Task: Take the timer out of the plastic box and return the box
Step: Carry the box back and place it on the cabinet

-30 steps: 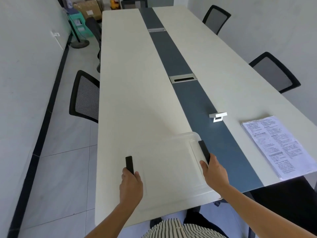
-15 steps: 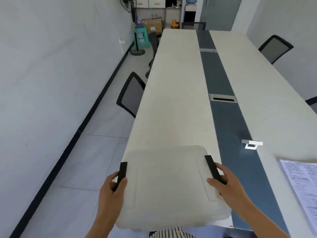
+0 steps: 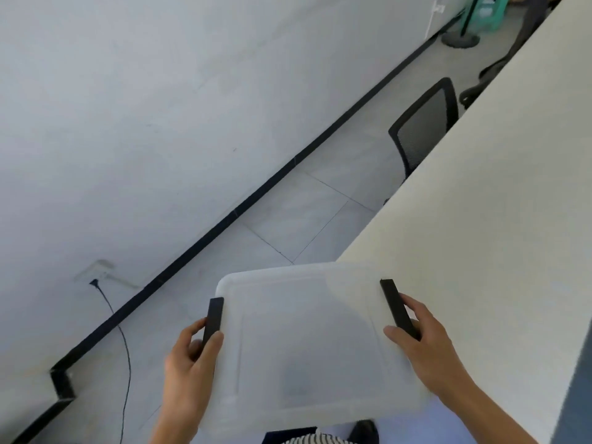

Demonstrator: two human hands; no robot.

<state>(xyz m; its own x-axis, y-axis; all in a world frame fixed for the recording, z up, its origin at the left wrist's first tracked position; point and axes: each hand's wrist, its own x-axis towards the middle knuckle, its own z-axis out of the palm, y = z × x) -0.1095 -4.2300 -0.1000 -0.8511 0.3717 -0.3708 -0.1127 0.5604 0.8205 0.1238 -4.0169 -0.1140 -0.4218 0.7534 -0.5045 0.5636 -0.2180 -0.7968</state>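
Both hands, the left hand point(image 3: 189, 370) and right hand point(image 3: 429, 344), fingers clamped on its black latches, now carry the lidded plastic box point(image 3: 307, 341) off the surface point(image 3: 480, 219), lower centre, suggesting its return is underway; timer unseen.

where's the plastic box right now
In the head view it is low and centre: the plastic box is held between the left hand and right hand, beside the table's near-left corner.

White wall point(image 3: 160, 107) with black skirting point(image 3: 256, 193); grey tiled floor point(image 3: 304, 219). Long cream table point(image 3: 496, 203); black mesh chair point(image 3: 423, 123) tucked beside it.
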